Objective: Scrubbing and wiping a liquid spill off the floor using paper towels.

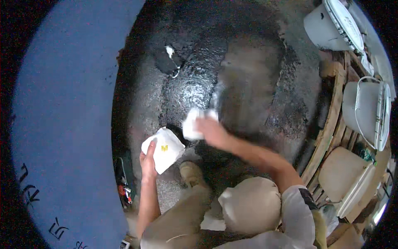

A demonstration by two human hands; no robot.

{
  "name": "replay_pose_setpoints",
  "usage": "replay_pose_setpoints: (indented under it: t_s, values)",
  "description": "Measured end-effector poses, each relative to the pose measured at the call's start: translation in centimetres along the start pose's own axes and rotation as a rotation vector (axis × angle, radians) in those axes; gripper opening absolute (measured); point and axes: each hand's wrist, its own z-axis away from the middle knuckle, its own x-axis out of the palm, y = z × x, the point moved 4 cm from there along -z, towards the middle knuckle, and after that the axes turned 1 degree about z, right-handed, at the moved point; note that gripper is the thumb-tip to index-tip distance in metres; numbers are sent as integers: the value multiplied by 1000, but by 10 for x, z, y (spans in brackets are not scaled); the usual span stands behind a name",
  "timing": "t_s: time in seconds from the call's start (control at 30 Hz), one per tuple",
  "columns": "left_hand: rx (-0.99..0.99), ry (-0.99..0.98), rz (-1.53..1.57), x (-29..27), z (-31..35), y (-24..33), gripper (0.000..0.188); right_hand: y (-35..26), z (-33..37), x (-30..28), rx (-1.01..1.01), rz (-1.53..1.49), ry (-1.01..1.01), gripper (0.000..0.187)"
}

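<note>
My left hand (147, 162) is closed on a stack of white paper napkins (171, 157) with a small yellow mark, its thumb lying on top. My right hand (210, 131), smeared by motion, reaches forward over the dark, wet, shiny floor (199, 85). Under and around its fingers is a white napkin (191, 126), crumpled or folded, also blurred. Whether this napkin touches the floor I cannot tell. Farther ahead on the floor lies a small dark flat object (166, 62) with white bits at its ends. My boot (190, 173) stands just behind the two hands.
A blue panel (70, 112) with black handwriting runs along the left. On the right, white lidded buckets (329, 27) stand by wooden pallet slats (329, 128). A pale round bundle or covered form (251, 203) sits close to my body. Small tools (125, 191) lie beside the panel's edge.
</note>
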Motion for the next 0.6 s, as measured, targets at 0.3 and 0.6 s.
replay_pose_setpoints:
  t_s: [0.3,0.6]
  values:
    - [62,107,-25,-28,-14,20,41,82,81,-106,79,548,152,40]
    - [72,85,37,-33,4,21,36,42,-126,-26,155,255,275,34]
